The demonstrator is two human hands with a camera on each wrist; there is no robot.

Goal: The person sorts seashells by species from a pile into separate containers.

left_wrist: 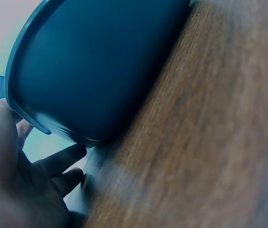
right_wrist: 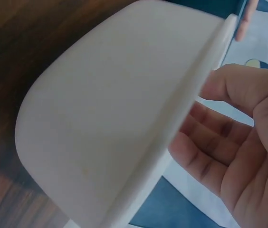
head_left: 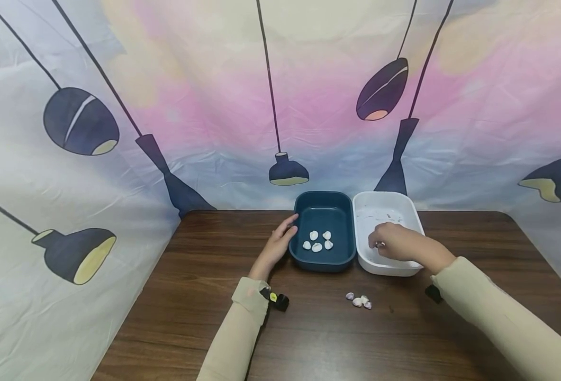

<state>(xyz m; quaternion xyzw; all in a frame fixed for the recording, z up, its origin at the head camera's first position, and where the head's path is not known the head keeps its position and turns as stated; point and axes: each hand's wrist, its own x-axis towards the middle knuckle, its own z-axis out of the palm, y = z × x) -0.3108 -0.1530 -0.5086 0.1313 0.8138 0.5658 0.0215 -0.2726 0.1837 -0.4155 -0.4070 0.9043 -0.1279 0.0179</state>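
Observation:
A dark teal tray [head_left: 298, 211] holds several white shells [head_left: 317, 241]. My left hand [head_left: 282, 235] lies against its left wall with straight fingers, touching the outside; in the left wrist view the fingers [left_wrist: 60, 164] reach under the teal tray's [left_wrist: 100, 71] rim. To the right stands a white tray [head_left: 406, 206]. My right hand [head_left: 389, 241] is down inside it, fingers curled, and a small pale shell [head_left: 379, 244] shows at the fingertips. In the right wrist view the right hand [right_wrist: 229, 156] sits behind the white tray's wall [right_wrist: 115, 123], fingertips hidden.
Three small shells [head_left: 359, 301], white and purplish, lie on the brown wooden table [head_left: 204, 296] in front of the trays. A printed cloth backdrop [head_left: 190, 106] hangs close behind the trays and along the left side.

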